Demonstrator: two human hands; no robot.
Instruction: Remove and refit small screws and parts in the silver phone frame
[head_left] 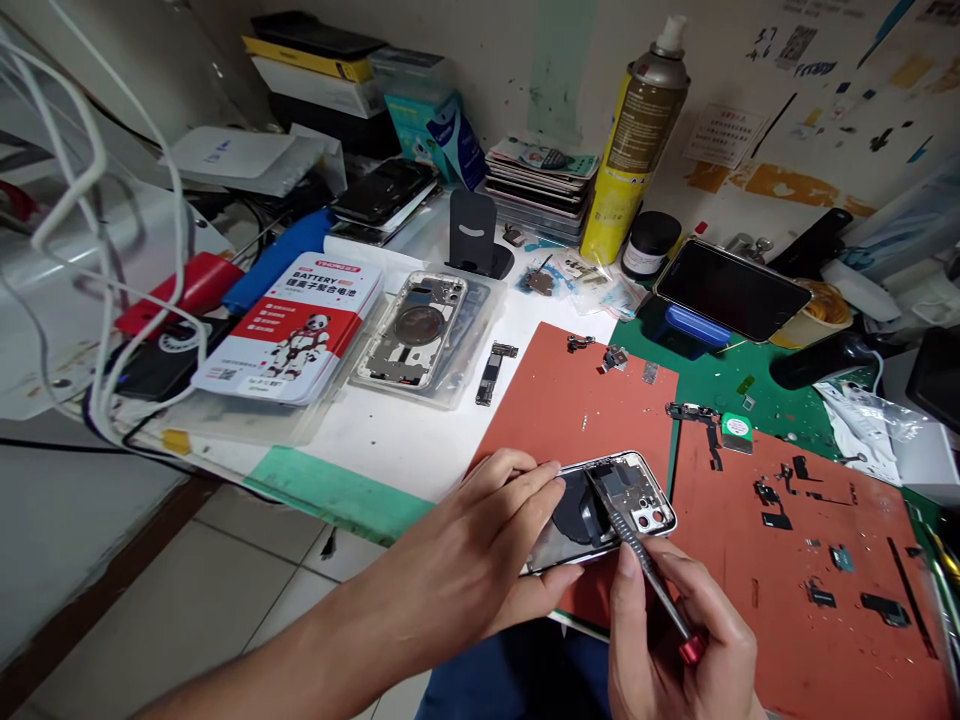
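Your left hand [495, 525] is narrowed around the left end of the white-rimmed phone back housing [626, 482], fingers over its far edge, thumb along the near one. Your right hand [682, 620] holds a knurled metal hand tool with a red end [646, 560], pinched between thumb and fingers.

The housing lies directly in front of you, at the bench's near edge; you cannot tell from here whether it rests on the surface or is held just above it. Its long axis runs left to right, the right end a little farther from you, with the camera holes [651, 519] at that end. Your left hand is the nearer one, touching the frame itself; your right is just beside the near long edge and reaches in through the tool. The shaft slants away and leftward, steeply across that axis, its tip at the camera-side border of the black disc [571, 515]. Whether the tip touches is too small to tell.

Beyond the housing is a red-brown mat [525, 420]; to its right, a second mat [795, 590] carries loose parts. Farther left, a slim logic board [496, 374] lies near another phone housing [416, 325].
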